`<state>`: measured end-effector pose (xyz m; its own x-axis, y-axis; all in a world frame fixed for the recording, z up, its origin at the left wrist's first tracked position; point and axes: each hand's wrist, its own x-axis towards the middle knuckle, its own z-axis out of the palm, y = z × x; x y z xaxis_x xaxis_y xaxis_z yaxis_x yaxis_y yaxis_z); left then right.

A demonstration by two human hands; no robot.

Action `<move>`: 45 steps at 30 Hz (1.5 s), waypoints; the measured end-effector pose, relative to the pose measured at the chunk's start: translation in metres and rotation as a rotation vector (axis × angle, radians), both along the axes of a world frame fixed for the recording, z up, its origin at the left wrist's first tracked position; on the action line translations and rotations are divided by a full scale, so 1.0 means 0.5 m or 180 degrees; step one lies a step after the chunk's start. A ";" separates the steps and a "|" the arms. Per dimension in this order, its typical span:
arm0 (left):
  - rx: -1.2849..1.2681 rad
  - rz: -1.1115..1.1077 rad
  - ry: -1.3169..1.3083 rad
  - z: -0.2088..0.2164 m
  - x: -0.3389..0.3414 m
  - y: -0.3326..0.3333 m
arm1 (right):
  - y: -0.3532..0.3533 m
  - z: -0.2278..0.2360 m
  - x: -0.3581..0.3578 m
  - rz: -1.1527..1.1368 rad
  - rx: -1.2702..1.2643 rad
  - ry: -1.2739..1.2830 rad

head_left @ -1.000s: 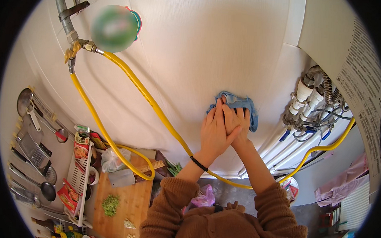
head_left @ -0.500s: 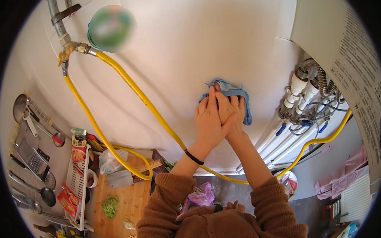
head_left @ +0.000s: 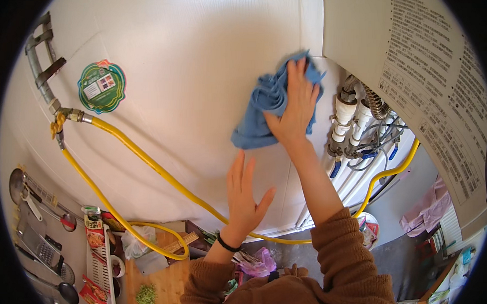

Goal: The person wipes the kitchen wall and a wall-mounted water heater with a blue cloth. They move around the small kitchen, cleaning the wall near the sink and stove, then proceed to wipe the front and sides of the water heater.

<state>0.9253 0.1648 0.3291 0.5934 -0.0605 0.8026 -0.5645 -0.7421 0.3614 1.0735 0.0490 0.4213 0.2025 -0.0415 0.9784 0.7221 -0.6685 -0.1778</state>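
Observation:
A crumpled blue cloth lies against the white wall, spread out with folds. My right hand presses it there from above, fingers stretched up over its right part; the thumb lies on the folds. Just below the cloth's lower edge is my left hand, holding nothing, its fingers raised and the thumb apart. A black band circles the left wrist.
Two yellow hoses run from a valve on the left. To the right are white pipes with blue-handled taps, under a printed white casing. Below left, a wooden board bears chopped greens; utensils hang beside it.
Both hands were together on the bunched cloth. The right has moved up with the cloth, which now spreads wider; the left has let go and dropped lower left. The view has shifted.

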 end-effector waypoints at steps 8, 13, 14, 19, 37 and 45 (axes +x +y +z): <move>0.0063 -0.0233 0.0512 -0.054 -0.116 0.026 | -0.064 -0.294 0.011 -0.0619 -0.0095 0.0881; -0.0115 -0.0050 0.0906 -0.132 -0.192 0.059 | -0.079 -0.386 0.000 -0.0646 -0.0466 0.1124; -0.0139 0.0004 0.0976 -0.138 -0.201 0.062 | -0.078 -0.351 0.002 -0.0697 -0.0437 0.0829; -0.0413 -0.0046 0.0947 -0.167 -0.214 0.043 | -0.086 -0.190 0.010 -0.0693 -0.0053 0.0702; -0.1099 0.0036 0.1287 -0.240 -0.290 0.026 | 0.068 0.054 0.000 -0.0300 -0.0855 -0.0527; -0.1422 0.0617 0.1137 -0.246 -0.297 0.052 | 0.304 0.102 -0.093 -0.0094 -0.1952 -0.0359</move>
